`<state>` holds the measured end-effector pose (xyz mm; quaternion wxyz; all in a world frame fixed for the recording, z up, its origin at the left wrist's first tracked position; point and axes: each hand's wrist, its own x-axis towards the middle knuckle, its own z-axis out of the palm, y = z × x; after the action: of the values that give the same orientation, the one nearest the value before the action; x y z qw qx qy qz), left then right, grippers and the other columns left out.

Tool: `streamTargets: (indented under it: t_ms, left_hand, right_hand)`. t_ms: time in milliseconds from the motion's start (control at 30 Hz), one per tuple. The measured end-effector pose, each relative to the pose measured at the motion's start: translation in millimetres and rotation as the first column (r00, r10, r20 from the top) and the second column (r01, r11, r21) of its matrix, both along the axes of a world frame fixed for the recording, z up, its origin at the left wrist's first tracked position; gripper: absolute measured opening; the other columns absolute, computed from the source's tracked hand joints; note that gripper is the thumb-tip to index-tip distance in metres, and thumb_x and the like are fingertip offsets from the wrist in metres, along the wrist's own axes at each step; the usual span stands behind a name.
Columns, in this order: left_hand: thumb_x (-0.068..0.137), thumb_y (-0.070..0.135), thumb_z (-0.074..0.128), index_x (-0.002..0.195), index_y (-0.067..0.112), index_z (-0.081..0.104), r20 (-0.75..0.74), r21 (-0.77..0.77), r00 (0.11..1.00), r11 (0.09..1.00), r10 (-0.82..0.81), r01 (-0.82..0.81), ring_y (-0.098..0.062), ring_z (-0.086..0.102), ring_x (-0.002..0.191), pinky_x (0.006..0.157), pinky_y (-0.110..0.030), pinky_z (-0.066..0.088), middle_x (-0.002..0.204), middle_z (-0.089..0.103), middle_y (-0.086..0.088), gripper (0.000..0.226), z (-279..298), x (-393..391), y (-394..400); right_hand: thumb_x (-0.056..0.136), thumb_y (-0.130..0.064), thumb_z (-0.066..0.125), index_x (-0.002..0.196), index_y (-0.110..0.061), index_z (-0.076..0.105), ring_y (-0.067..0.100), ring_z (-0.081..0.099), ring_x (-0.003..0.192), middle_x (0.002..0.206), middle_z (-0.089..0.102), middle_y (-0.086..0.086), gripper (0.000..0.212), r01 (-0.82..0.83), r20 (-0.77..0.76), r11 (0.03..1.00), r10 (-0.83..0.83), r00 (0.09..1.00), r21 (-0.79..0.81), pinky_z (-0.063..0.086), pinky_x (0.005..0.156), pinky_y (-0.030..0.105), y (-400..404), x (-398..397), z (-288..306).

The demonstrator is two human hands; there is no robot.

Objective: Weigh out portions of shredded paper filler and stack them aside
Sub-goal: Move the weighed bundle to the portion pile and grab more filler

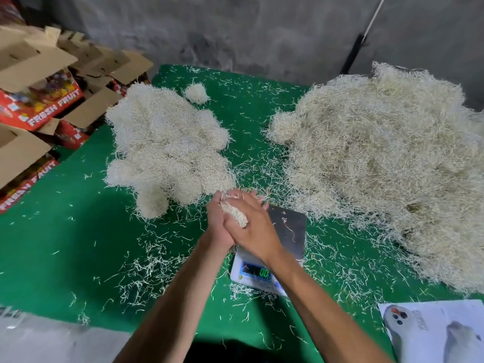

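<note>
Between my two palms is a small wad of shredded paper (234,214), pressed together just above the far left corner of the scale. My left hand (218,224) cups it from the left and my right hand (252,227) covers it from the right. The digital scale (286,231) has a bare steel plate with a few loose strands, and its display (258,271) shows green digits. A big loose heap of shredded paper (387,166) lies to the right. Several rounded portions form a pile (167,148) to the left.
The green table cover (65,244) is strewn with loose strands. Open cardboard fruit boxes (39,95) stand beyond the table's left edge. A printed sheet (434,331) lies at the near right corner and white plastic (52,341) at the near left. A grey wall stands behind.
</note>
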<state>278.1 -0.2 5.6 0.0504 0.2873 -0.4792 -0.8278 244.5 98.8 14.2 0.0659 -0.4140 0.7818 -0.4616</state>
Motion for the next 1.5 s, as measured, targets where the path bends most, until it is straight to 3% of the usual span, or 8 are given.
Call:
streamTargets:
  t_ms: [133, 233, 400, 533, 867, 1167, 1400, 1500]
  left_hand:
    - [0.108, 0.053, 0.021, 0.113, 0.03, 0.067, 0.126, 0.397, 0.991, 0.913, 0.049, -0.095, -0.007, 0.074, 0.087, 0.085, -0.028, 0.058, 0.131, 0.065, -0.017, 0.052, -6.9, 7.3, -9.8]
    - [0.101, 0.066, 0.03, 0.112, 0.019, 0.068, 0.213, 0.519, 0.973, 0.833, 0.092, -0.192, -0.023, 0.072, 0.087, 0.09, -0.047, 0.044, 0.088, 0.076, -0.011, 0.061, -29.7, 11.1, -23.6]
    - [0.104, 0.06, 0.03, 0.127, 0.007, 0.057, 0.343, 0.461, 0.928, 0.835, 0.144, -0.3, -0.036, 0.067, 0.112, 0.102, -0.052, 0.05, 0.13, 0.065, -0.021, 0.064, -67.6, 56.1, -90.0]
    - [0.107, 0.049, 0.034, 0.122, 0.008, 0.061, 0.444, 0.382, 0.819, 0.75, 0.364, -0.54, -0.031, 0.068, 0.108, 0.088, -0.047, 0.055, 0.116, 0.073, -0.014, 0.051, -94.4, 68.9, -137.3]
    - [0.094, 0.021, 0.065, 0.126, 0.009, 0.065, 0.29, 0.448, 0.957, 0.886, -0.023, -0.115, -0.026, 0.07, 0.11, 0.08, -0.039, 0.061, 0.117, 0.074, -0.007, 0.034, -98.0, 9.0, -102.8]
    - [0.101, 0.024, 0.057, 0.133, 0.007, 0.058, 0.17, 0.396, 0.947, 0.899, -0.273, 0.188, -0.031, 0.063, 0.122, 0.108, -0.045, 0.049, 0.134, 0.064, -0.017, 0.036, -68.5, -117.2, -16.1]
    - [0.103, 0.02, 0.055, 0.14, 0.023, 0.046, 0.18, 0.478, 0.956, 0.87, -0.233, 0.122, -0.038, 0.056, 0.124, 0.107, -0.056, 0.047, 0.142, 0.052, -0.019, 0.038, -70.8, -181.1, 41.0]
    - [0.106, 0.027, 0.052, 0.138, 0.023, 0.047, 0.261, 0.352, 0.934, 0.925, -0.245, 0.144, -0.035, 0.055, 0.123, 0.104, -0.057, 0.049, 0.147, 0.046, -0.016, 0.032, -72.8, -207.4, 56.2]
  right_hand:
    - [0.106, -0.029, 0.047, 0.143, -0.017, 0.052, 0.012, 0.051, 0.124, 0.134, 0.056, 0.01, 0.039, -0.089, -0.003, 0.995, 0.089, 0.996, 0.04, 0.034, 0.116, 0.029, -18.5, 2.7, -11.6]
    - [0.106, 0.002, 0.03, 0.125, 0.011, 0.039, 0.014, 0.053, 0.072, 0.081, 0.062, 0.033, 0.023, -0.37, 0.155, 0.922, 0.351, 0.923, 0.115, 0.048, 0.094, 0.021, -29.9, -11.9, -26.9]
    - [0.11, -0.05, 0.031, 0.127, -0.006, 0.049, 0.011, 0.064, 0.057, 0.068, 0.062, 0.001, 0.05, -0.028, 0.055, 0.793, -0.006, 0.998, 0.609, 0.056, 0.052, 0.034, -64.3, -51.4, -53.4]
    - [0.091, -0.089, 0.02, 0.151, -0.043, 0.019, -0.005, 0.059, 0.088, 0.123, 0.068, 0.013, 0.075, -0.242, 0.434, 0.876, 0.042, 0.9, 0.417, 0.039, 0.102, 0.039, -136.2, -48.1, -32.5]
    - [0.106, -0.064, 0.026, 0.129, -0.019, 0.054, 0.018, 0.074, 0.063, 0.085, 0.075, 0.012, 0.057, 0.082, 0.129, 0.864, -0.168, 0.977, 0.498, 0.052, 0.057, 0.027, -75.5, -99.1, -36.1]
    - [0.1, -0.026, 0.066, 0.134, -0.01, 0.062, 0.033, 0.064, 0.114, 0.132, 0.064, 0.019, 0.037, 0.403, 0.018, 0.718, -0.499, 0.866, 0.567, 0.048, 0.095, 0.034, 86.9, -171.6, -72.2]
    - [0.094, -0.066, 0.057, 0.162, -0.024, 0.023, 0.045, 0.029, 0.15, 0.17, 0.013, 0.015, 0.087, 0.336, 0.01, 0.525, -0.55, 0.835, 0.782, 0.031, 0.12, 0.059, 107.9, -244.2, -99.9]
    - [0.105, -0.04, 0.055, 0.149, -0.005, 0.039, 0.042, 0.05, 0.135, 0.15, 0.044, 0.028, 0.059, 0.322, 0.078, 0.528, -0.601, 0.795, 0.786, 0.045, 0.114, 0.049, 91.7, -259.7, -114.7]
